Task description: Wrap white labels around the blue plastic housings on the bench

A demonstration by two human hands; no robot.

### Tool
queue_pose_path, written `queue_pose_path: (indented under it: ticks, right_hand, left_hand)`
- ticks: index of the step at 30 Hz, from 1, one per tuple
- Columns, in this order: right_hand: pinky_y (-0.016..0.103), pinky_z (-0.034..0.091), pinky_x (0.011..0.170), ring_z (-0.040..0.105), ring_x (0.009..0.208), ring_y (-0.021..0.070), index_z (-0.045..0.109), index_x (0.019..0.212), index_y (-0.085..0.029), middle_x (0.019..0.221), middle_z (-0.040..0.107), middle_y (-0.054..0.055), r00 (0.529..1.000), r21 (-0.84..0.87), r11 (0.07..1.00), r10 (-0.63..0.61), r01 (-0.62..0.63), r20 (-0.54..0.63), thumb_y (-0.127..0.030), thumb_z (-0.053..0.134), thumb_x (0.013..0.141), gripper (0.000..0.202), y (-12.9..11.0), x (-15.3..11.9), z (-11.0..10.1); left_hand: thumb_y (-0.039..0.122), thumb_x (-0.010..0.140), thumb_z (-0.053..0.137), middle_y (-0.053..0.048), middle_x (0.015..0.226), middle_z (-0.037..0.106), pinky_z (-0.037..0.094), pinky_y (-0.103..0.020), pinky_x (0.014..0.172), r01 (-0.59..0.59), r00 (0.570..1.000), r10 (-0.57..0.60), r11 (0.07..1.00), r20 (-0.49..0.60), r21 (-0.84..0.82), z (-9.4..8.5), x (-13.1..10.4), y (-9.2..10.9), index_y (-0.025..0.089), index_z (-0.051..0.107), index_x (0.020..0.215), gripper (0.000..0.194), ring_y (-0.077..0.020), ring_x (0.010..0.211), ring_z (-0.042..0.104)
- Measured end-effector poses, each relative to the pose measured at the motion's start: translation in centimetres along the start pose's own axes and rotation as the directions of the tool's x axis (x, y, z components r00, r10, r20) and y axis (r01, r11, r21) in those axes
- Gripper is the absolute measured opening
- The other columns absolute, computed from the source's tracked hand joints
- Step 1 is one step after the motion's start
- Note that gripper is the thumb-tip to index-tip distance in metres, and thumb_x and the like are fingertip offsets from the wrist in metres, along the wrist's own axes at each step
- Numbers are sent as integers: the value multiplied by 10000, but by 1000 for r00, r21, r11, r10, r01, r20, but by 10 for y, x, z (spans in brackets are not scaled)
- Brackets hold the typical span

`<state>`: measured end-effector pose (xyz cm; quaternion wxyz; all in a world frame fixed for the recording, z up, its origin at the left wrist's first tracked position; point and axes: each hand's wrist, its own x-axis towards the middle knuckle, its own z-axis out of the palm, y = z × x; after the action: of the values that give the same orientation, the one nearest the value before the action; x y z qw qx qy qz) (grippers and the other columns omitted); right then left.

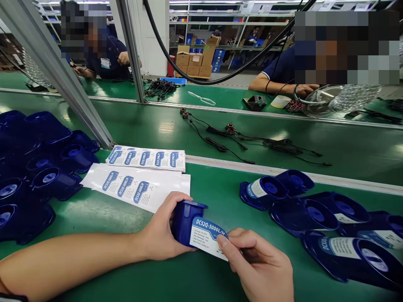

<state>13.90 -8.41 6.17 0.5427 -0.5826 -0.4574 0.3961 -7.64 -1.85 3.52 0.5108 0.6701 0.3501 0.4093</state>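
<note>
Toward near edge of green counter [217, 180]: dark-blue housing [181, 220] gripped in left hand [162, 233]; label [204, 237], marked DC52Q-5000L/H, against its wall at one end, pinched at the other by right hand [264, 264]. By far edge, printed sheets [166, 188]. Toward left edge, clustered housings [56, 182]; toward right edge, more housings [296, 216], several labelled. Beyond far edge, black cables [280, 144] on green strip [138, 121]; co-workers [113, 58] past that.

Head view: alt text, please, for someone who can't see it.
Left hand holds a blue housing; right hand pinches the free end of a label whose other end lies against it. Label sheets lie beyond, more housings at left and right.
</note>
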Motion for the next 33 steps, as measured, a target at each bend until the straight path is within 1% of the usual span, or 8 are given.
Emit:
queue_pose_path:
  ticks: [5,13,20,26,33]
  right_hand:
    - [299,370,537,503,547,143,732,671,-238,616,627,-1,1000,-9,1000,6,-6,7,-363,875,872,277,2,-1,-1]
    - [293,377,534,504,541,136,726,675,-235,624,637,-5,1000,-13,1000,-6,6,13,-365,876,876,282,4,0,-2]
    - [303,395,529,516,538,150,731,687,-230,619,644,10,999,-25,999,-28,28,27,-389,881,889,298,5,1,-3]
    - [297,397,524,516,547,154,730,680,-235,611,645,10,998,-1,998,-57,57,7,-362,888,882,286,6,-1,-2]
    - [289,398,523,523,557,155,728,672,-234,596,631,6,997,10,997,-76,77,-15,-368,896,879,298,3,-1,-1]
  left_hand:
    - [178,678,982,-74,1332,554,570,-363,907,9,1000,-9,1000,0,-3,0,-1,0,303,498,1397,875,-265,1139,646]
    - [168,687,974,-66,1338,549,564,-360,928,9,1000,-9,1000,7,-8,1,-1,1,305,493,1395,867,-258,1162,631]
    - [193,696,975,-71,1326,557,562,-369,926,2,1000,-2,1000,2,0,0,-1,2,293,499,1384,844,-263,1149,642]
    - [183,701,969,-79,1346,551,567,-369,930,2,1000,-2,1000,2,-1,0,-1,1,292,501,1388,839,-265,1161,640]
    - [162,711,951,-82,1325,550,573,-362,927,-22,1000,22,1000,11,1,0,1,2,287,507,1384,815,-259,1143,637]
